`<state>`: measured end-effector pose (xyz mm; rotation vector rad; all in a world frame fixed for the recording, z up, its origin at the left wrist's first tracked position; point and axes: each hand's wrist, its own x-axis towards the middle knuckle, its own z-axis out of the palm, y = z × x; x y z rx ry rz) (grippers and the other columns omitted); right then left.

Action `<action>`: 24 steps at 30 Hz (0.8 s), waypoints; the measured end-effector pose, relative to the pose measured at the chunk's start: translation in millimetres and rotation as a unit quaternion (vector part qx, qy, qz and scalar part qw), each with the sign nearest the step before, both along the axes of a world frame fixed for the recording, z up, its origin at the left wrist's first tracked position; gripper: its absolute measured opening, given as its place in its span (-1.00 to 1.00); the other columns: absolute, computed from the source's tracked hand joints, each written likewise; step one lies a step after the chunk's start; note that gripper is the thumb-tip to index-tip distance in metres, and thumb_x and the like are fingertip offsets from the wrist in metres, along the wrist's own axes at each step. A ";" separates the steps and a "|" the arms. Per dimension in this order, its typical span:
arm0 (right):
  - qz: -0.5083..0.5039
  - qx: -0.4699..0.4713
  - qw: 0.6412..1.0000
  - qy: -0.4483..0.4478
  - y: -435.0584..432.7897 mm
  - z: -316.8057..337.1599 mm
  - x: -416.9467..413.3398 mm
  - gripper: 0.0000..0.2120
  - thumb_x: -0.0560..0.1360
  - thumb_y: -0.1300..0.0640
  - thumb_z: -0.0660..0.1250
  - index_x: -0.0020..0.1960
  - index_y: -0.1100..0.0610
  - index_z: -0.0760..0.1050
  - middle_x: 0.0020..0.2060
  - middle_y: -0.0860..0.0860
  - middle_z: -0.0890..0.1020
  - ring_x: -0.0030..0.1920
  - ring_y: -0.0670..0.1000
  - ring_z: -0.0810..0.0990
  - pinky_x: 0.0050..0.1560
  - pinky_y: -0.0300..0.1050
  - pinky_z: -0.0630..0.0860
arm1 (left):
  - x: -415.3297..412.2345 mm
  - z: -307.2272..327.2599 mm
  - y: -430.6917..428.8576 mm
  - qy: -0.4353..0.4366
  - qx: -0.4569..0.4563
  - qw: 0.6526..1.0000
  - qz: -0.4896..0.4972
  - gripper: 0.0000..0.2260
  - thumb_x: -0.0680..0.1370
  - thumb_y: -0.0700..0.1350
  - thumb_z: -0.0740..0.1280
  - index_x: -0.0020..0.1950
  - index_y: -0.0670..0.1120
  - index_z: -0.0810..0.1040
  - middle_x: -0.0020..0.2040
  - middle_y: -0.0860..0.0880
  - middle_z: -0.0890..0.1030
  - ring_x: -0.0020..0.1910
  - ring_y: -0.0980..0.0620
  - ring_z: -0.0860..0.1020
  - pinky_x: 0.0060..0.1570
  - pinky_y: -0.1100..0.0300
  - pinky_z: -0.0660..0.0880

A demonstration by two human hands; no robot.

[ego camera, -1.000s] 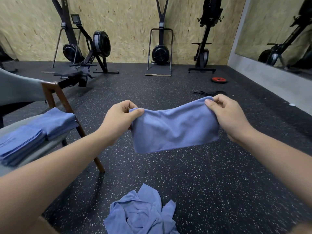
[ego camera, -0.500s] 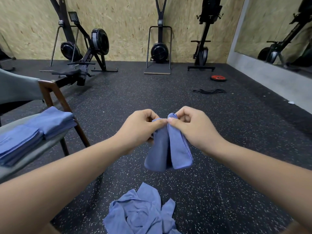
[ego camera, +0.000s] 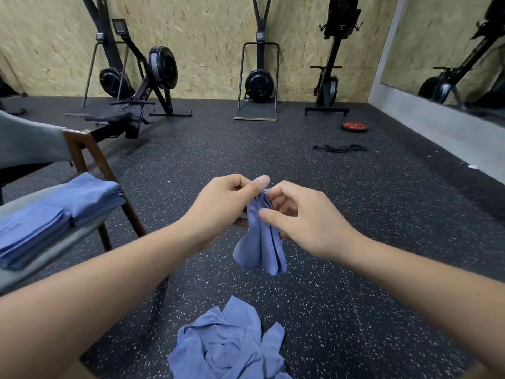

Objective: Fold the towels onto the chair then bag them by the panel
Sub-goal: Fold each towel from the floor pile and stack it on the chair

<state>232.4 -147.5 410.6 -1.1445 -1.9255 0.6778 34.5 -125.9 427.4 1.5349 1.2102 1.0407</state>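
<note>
A blue towel (ego camera: 259, 247) hangs folded in half between my hands in the middle of the view. My left hand (ego camera: 221, 206) pinches its top edge. My right hand (ego camera: 303, 222) touches the same edge with loosened fingers, the index finger laid across the cloth. Folded blue towels (ego camera: 54, 212) lie stacked on the seat of a wooden chair (ego camera: 82, 149) at the left. A crumpled pile of blue towels (ego camera: 229, 343) lies on the floor below my hands.
Dark speckled rubber floor (ego camera: 355, 269) all around. Rowing machines (ego camera: 142, 77) and other gym machines (ego camera: 258, 80) stand along the far wooden wall. A red weight plate (ego camera: 354, 126) and a black band (ego camera: 338, 148) lie at the right, near a mirror wall (ego camera: 451, 50).
My hands came together from a wide spread, folding the towel in half. Since then my right hand's fingers have loosened on the top edge while my left hand keeps its pinch.
</note>
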 end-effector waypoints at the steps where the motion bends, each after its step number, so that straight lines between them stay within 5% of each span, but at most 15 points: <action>1: 0.010 -0.010 1.000 0.002 -0.7 0.9 0.2 -0.89 0.61 0.10 0.46 0.12 -0.04 0.64 -0.08 -0.08 0.71 -0.05 -0.02 0.70 -0.01 0.08 0.71 | -2.2 1.3 0.1 0.011 -0.001 1.000 -0.010 -0.58 0.59 0.18 0.50 0.05 -0.21 0.65 -0.11 -0.13 0.74 -0.19 0.04 0.67 -0.18 0.09 0.66; 5: 0.033 -0.031 0.999 0.015 -4.3 8.8 4.4 -0.79 0.66 0.26 0.35 0.16 0.00 0.67 -0.03 -0.05 0.73 -0.03 -0.03 0.72 -0.08 -0.06 0.71 | -13.8 2.8 3.7 0.058 0.013 0.997 -0.055 -0.78 0.54 -0.07 0.59 0.09 -0.12 0.67 -0.08 -0.11 0.76 -0.16 0.08 0.65 -0.13 0.08 0.61; 8: -0.014 0.041 0.998 -0.035 3.8 9.2 13.7 -0.80 0.57 0.21 0.49 0.13 -0.03 0.65 -0.03 -0.11 0.71 -0.01 -0.07 0.68 0.03 -0.12 0.62 | -21.8 6.1 5.4 0.073 0.025 0.995 -0.063 -0.91 0.55 -0.19 0.52 0.03 -0.07 0.70 -0.17 -0.03 0.70 -0.20 0.08 0.60 -0.14 0.06 0.54; 11: -0.055 0.023 0.993 -0.099 15.2 4.4 26.6 -0.42 0.40 -0.04 0.68 0.32 -0.12 0.50 0.17 -0.20 0.59 0.18 -0.21 0.58 0.13 -0.26 0.47 | -26.7 12.7 4.2 0.082 0.036 0.993 -0.071 -0.90 0.56 -0.24 0.43 0.00 -0.06 0.69 -0.16 -0.03 0.66 -0.19 0.05 0.55 -0.12 0.09 0.43; 14: -0.014 -0.127 0.988 -0.083 23.5 -5.4 36.1 -0.13 0.31 -0.11 0.72 0.50 -0.18 0.36 0.28 -0.21 0.62 0.27 -0.20 0.61 0.33 -0.11 0.52 | -31.7 17.7 2.1 0.077 0.036 0.992 -0.095 -0.87 0.56 -0.26 0.38 0.03 -0.08 0.67 -0.10 -0.12 0.68 -0.14 0.04 0.58 -0.09 0.08 0.43; 19: 0.039 -0.191 0.979 0.059 32.7 -13.3 48.3 -0.71 0.46 0.12 0.62 0.10 0.18 0.63 0.09 0.19 0.75 0.07 0.03 0.67 0.23 0.11 0.48 | -41.5 16.5 7.4 0.091 0.038 0.992 -0.081 -0.90 0.51 -0.16 0.41 0.01 -0.05 0.65 -0.10 -0.09 0.66 -0.12 0.01 0.52 -0.04 0.03 0.36; 24: 0.014 -0.163 0.976 0.142 31.7 -1.3 45.3 -0.88 0.57 0.29 0.49 0.02 0.14 0.57 0.01 0.12 0.76 0.03 -0.04 0.66 0.12 -0.06 0.48 | -51.9 8.2 15.9 0.140 0.024 0.989 -0.046 -0.91 0.54 -0.21 0.45 0.00 -0.05 0.64 -0.08 -0.12 0.71 -0.14 0.04 0.53 -0.07 -0.01 0.44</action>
